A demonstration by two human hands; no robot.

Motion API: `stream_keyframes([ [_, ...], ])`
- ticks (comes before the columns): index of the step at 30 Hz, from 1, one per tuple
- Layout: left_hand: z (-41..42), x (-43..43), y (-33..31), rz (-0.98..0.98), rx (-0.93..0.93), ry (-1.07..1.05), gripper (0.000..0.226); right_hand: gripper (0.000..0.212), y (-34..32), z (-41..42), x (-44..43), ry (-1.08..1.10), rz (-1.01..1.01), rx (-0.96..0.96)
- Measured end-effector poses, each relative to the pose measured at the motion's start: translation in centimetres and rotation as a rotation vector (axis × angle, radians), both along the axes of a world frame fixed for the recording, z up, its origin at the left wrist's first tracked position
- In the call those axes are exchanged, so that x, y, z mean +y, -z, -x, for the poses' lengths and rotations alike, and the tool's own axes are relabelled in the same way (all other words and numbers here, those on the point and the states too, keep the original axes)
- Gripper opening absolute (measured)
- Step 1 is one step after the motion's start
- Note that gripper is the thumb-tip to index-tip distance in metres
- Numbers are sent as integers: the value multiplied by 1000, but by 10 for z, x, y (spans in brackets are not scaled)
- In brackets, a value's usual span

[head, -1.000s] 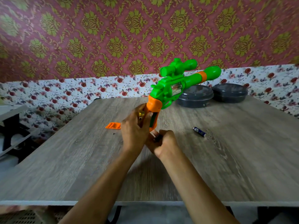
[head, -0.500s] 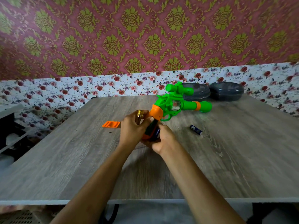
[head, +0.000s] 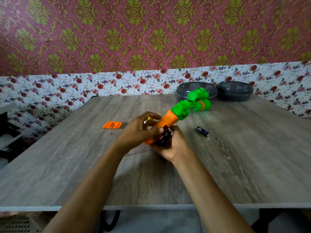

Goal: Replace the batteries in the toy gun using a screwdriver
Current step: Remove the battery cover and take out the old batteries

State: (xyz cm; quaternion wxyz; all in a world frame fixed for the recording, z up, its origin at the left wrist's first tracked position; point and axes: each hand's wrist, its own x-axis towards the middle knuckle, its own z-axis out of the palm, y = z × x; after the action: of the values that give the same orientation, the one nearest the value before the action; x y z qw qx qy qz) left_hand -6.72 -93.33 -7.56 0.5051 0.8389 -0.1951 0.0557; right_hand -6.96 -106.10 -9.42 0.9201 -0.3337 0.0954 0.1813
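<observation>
A green toy gun (head: 185,108) with an orange grip points away from me and to the right, held low over the wooden table (head: 235,157). My left hand (head: 141,130) grips the orange handle and also holds a gold-tipped battery (head: 149,120) against it. My right hand (head: 171,145) is curled under the handle's base and pinches a dark battery (head: 165,137) at the open compartment. The orange battery cover (head: 111,124) lies on the table to the left. A blue battery (head: 202,131) lies to the right. No screwdriver is in view.
Two dark round lidded containers (head: 234,90) stand at the table's far right, just behind the gun's muzzle. A tiny dark speck (head: 110,133), maybe a screw, lies near the cover. A black and white stand (head: 6,132) is at the left.
The gun has tipped down from upright until it lies nearly flat with its muzzle far right. My right hand has come up under the handle with the dark battery.
</observation>
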Motion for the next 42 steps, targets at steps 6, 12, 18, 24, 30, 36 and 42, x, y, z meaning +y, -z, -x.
stream_keyframes([
  [6, 3, 0, -2, 177, 128, 7, 17, 30, -6, 6, 2, -11, 10, 8],
  [12, 7, -3, -2, 581, 341, -38, 5, 27, -9, 12, 4, 1, -52, 63],
  [18, 8, -4, 2, 631, 335, 23, 29, 26, -20, 18, 5, -1, 42, -46],
  [24, 4, -4, 4, 710, 381, -2, 37, 36, -18, 15, 14, 32, 98, -28],
  [30, 3, -3, 4, 776, 415, 32, 39, 11, -13, 14, 10, -30, 8, -21],
  [36, 7, -4, 0, 737, 410, -7, 36, 11, -14, 18, 2, -13, -96, 14],
  [42, 12, -2, -5, 241, 110, -18, 27, 31, -13, 15, 2, -29, -68, 33],
])
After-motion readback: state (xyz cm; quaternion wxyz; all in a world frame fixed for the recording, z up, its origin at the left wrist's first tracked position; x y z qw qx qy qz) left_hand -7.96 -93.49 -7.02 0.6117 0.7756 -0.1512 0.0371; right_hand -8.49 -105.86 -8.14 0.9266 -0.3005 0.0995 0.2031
